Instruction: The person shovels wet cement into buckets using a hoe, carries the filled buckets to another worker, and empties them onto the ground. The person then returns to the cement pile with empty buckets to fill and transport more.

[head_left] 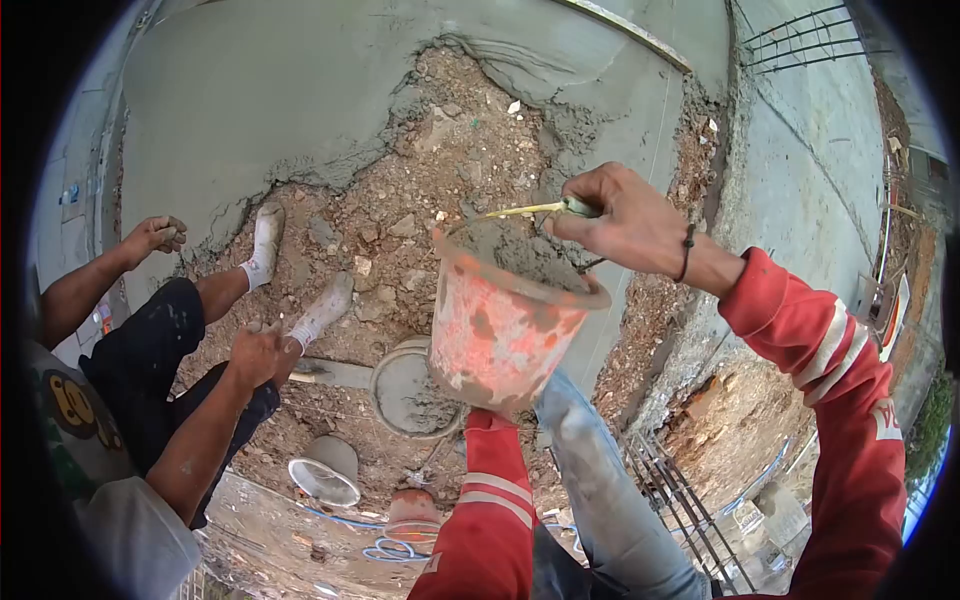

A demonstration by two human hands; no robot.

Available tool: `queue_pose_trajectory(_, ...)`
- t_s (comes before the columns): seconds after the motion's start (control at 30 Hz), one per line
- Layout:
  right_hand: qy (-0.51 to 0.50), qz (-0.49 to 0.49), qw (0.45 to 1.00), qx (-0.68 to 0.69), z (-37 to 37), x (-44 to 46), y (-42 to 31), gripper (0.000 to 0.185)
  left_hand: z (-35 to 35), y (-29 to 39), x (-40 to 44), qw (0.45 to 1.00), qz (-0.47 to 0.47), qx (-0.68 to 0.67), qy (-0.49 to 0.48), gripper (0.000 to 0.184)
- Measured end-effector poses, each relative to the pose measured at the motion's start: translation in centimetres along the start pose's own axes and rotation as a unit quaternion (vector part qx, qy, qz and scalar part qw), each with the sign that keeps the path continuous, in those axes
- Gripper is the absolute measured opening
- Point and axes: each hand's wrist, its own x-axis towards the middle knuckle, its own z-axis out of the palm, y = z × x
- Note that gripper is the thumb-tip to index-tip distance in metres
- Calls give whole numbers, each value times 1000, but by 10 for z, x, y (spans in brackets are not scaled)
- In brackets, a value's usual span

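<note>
A red bucket (505, 335), smeared with grey cement and with wet mix inside, is held up in front of me, slightly tilted. My right hand (610, 215) is closed round the grip of its handle at the upper right. My left arm, in a red sleeve (498, 500), reaches up to the bucket's base; the bucket hides that hand. Just left of and below it, a second bucket (385, 395) with grey mix stands on the rubble.
A co-worker's bare forearm (215, 425) and legs are at left. Wet concrete (250, 90) borders the rubble (390, 240). An empty bucket (330, 470), a reddish bucket (413, 515) and blue hose lie low. Steel bars (690, 505) stick out at lower right.
</note>
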Motion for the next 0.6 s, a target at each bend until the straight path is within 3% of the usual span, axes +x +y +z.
queue_pose_trajectory(0.03, 41, -83, 995, -27, 30, 16, 14, 40, -39, -33, 24, 972, -21, -235, -21, 78)
queue_pose_trajectory(0.07, 41, -88, 995, -27, 52, 40, 31, 40, -84, -65, 48, 930, -31, -364, -27, 82)
queue_pose_trajectory(0.1, 138, -33, 989, -47, 72, 67, 43, 41, -110, -85, 78, 950, -34, -196, 240, 84)
queue_pose_trajectory(0.13, 234, 19, 970, -69, 81, 95, 57, 41, -132, -93, 108, 942, -39, -184, 278, 85)
queue_pose_trajectory(0.17, 230, 13, 971, -67, 83, 123, 74, 41, -141, -90, 136, 941, -33, -184, 282, 85)
queue_pose_trajectory(0.23, 290, 80, 953, -47, 94, 161, 110, 47, -133, -69, 165, 937, -30, -30, 348, 82)
queue_pose_trajectory(0.3, 287, 104, 951, -48, 103, 184, 139, 50, -140, -60, 192, 916, -9, 65, 396, 80)
queue_pose_trajectory(0.37, 293, 97, 949, -58, 102, 205, 149, 52, -100, -37, 192, 912, -20, 36, 408, 79)
queue_pose_trajectory(0.43, 322, 154, 934, -33, 107, 200, 157, 56, -86, -32, 186, 911, -2, 121, 394, 78)
queue_pose_trajectory(0.5, 306, 131, 943, -12, 89, 219, 147, 56, -57, -6, 175, 902, 28, 142, 407, 75)
queue_pose_trajectory(0.57, 270, 144, 952, 0, 88, 188, 153, 56, -40, 14, 160, 845, -24, 279, 457, 67)
queue_pose_trajectory(0.6, 274, 139, 950, -65, 72, 196, 142, 56, -42, 15, 159, 831, 54, 324, 448, 57)
